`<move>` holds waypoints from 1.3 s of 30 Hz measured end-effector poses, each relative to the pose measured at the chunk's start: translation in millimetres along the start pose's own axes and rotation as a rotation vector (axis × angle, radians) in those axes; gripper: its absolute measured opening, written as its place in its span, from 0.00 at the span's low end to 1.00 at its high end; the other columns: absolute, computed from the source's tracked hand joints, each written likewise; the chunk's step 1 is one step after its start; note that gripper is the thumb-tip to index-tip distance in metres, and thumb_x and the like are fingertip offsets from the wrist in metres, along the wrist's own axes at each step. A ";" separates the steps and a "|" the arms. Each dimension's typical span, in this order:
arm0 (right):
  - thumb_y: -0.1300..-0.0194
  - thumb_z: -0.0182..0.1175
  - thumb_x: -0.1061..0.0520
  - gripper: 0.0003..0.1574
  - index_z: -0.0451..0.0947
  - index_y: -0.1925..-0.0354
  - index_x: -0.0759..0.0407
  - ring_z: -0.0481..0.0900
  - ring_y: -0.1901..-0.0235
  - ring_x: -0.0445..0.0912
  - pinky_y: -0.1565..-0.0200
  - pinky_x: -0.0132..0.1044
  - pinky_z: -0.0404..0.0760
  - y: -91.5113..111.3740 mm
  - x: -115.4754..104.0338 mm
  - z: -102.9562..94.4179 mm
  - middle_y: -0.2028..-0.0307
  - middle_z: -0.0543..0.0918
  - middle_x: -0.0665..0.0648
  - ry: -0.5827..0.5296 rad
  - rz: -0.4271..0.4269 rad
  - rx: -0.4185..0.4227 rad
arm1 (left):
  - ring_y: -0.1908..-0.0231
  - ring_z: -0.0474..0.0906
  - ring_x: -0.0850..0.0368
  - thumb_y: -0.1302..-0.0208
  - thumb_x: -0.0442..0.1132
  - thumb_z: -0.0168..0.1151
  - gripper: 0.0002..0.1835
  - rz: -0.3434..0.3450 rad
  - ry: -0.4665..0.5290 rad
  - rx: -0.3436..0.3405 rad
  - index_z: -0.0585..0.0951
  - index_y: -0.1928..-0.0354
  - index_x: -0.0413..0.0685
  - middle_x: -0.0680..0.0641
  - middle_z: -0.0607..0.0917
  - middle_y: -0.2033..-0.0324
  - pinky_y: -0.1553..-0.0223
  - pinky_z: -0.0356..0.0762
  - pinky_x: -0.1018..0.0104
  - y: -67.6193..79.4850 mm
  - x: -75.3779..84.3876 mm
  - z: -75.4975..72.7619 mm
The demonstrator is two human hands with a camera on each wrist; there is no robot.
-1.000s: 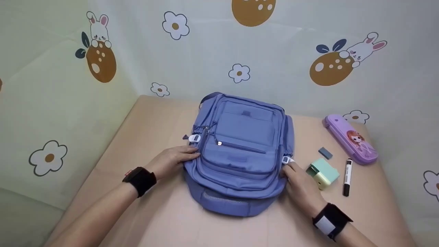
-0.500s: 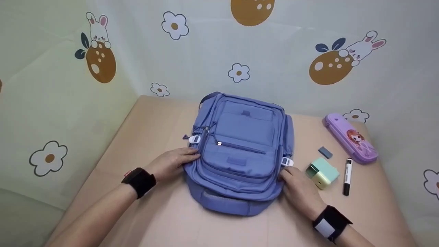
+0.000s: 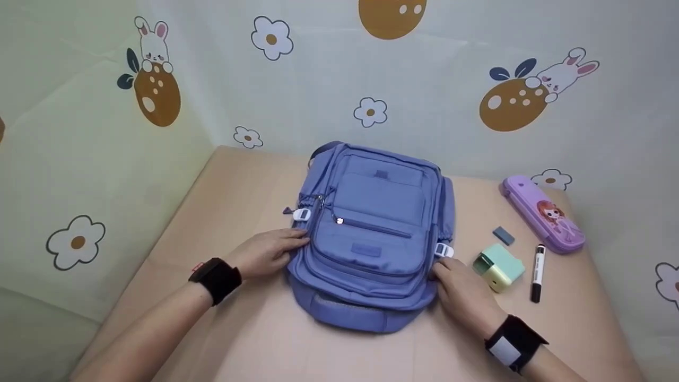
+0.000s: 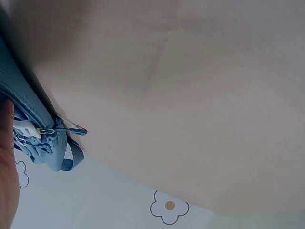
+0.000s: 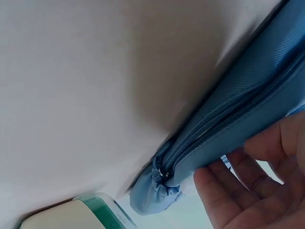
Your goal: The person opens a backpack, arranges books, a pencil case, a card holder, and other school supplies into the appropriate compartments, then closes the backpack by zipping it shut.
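A blue backpack (image 3: 379, 196) lies front side up on the table, with its top towards the back wall. My left hand (image 3: 268, 252) rests its fingers on the bag's left side, just below a white buckle (image 3: 302, 215). At the opposite side, my right hand (image 3: 467, 292) touches the lower right edge, under another white buckle (image 3: 444, 250). In the right wrist view the fingers (image 5: 217, 195) are loosely bent against the bag beside a zipper (image 5: 224, 114). Only a sliver of my left hand (image 4: 7, 162) shows in the left wrist view; its other fingers are hidden there.
Right of the bag lie a grey-blue eraser-like block (image 3: 503, 235), a mint and cream box-shaped item (image 3: 499, 268) and a black-and-white marker (image 3: 538, 273). A purple pencil case (image 3: 542, 215) sits at the table's back right. A patterned curtain (image 3: 318, 79) borders the table.
My right hand has slid slightly down from the right buckle to the bag's edge, leaving the buckle uncovered. The left hand and the backpack stay almost where they were.
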State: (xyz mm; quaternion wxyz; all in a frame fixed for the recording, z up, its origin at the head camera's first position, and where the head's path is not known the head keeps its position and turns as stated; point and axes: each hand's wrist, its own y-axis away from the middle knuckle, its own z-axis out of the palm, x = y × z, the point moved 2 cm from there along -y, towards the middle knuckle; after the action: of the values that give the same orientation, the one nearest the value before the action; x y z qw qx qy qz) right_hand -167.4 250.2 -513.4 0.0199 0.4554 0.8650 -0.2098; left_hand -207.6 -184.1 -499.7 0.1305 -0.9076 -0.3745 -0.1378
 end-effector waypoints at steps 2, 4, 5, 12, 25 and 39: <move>0.40 0.66 0.68 0.10 0.79 0.64 0.55 0.78 0.65 0.48 0.64 0.44 0.80 -1.5 -1.1 -1.3 0.66 0.77 0.51 0.014 -0.005 -0.028 | 0.32 0.71 0.44 0.32 0.30 0.58 0.23 0.000 0.003 0.008 0.79 0.35 0.42 0.40 0.76 0.33 0.32 0.68 0.50 -1.0 -1.2 -0.3; 0.41 0.67 0.68 0.10 0.80 0.64 0.56 0.78 0.65 0.48 0.64 0.44 0.80 -3.7 -2.5 -4.5 0.66 0.77 0.51 0.027 -0.008 -0.062 | 0.33 0.72 0.44 0.33 0.30 0.60 0.24 -0.005 0.016 0.025 0.79 0.35 0.42 0.41 0.77 0.34 0.33 0.68 0.49 -2.2 -2.6 -1.1; 0.41 0.67 0.68 0.10 0.80 0.64 0.55 0.78 0.65 0.47 0.64 0.43 0.80 -5.2 -3.5 -6.9 0.66 0.77 0.50 0.035 -0.009 -0.079 | 0.34 0.73 0.44 0.33 0.31 0.61 0.24 -0.011 0.024 0.037 0.79 0.35 0.42 0.41 0.78 0.34 0.33 0.69 0.50 -3.3 -3.6 -1.9; 0.38 0.65 0.64 0.08 0.76 0.69 0.53 0.75 0.72 0.46 0.70 0.41 0.78 -31.1 -15.5 -34.7 0.72 0.75 0.48 0.087 -0.062 -0.112 | 0.40 0.78 0.43 0.36 0.28 0.66 0.27 -0.188 0.069 0.213 0.77 0.33 0.40 0.40 0.81 0.41 0.37 0.73 0.50 -15.2 -18.2 -14.0; 0.31 0.62 0.58 0.06 0.85 0.59 0.55 0.85 0.61 0.52 0.57 0.48 0.83 -121.1 -69.4 -39.0 0.62 0.86 0.52 -0.025 -0.118 -0.157 | 0.44 0.79 0.39 0.33 0.29 0.59 0.18 -0.470 0.023 0.172 0.83 0.42 0.37 0.36 0.84 0.47 0.40 0.74 0.47 -53.4 -52.5 -7.4; 0.29 0.63 0.52 0.16 0.82 0.50 0.61 0.80 0.48 0.57 0.41 0.50 0.75 -202.6 -116.1 5.3 0.52 0.85 0.60 -0.006 -0.159 -0.422 | 0.50 0.82 0.40 0.36 0.31 0.63 0.10 -0.527 0.059 0.274 0.89 0.56 0.41 0.40 0.88 0.55 0.47 0.78 0.47 -58.6 -60.7 7.3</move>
State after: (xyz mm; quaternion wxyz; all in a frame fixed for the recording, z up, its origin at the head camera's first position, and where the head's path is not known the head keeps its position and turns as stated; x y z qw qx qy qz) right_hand -261.7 56.9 -422.2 0.1009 0.3711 0.9227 -0.0265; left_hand -289.7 -180.5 -519.7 0.2223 -0.7485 -0.6085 -0.1414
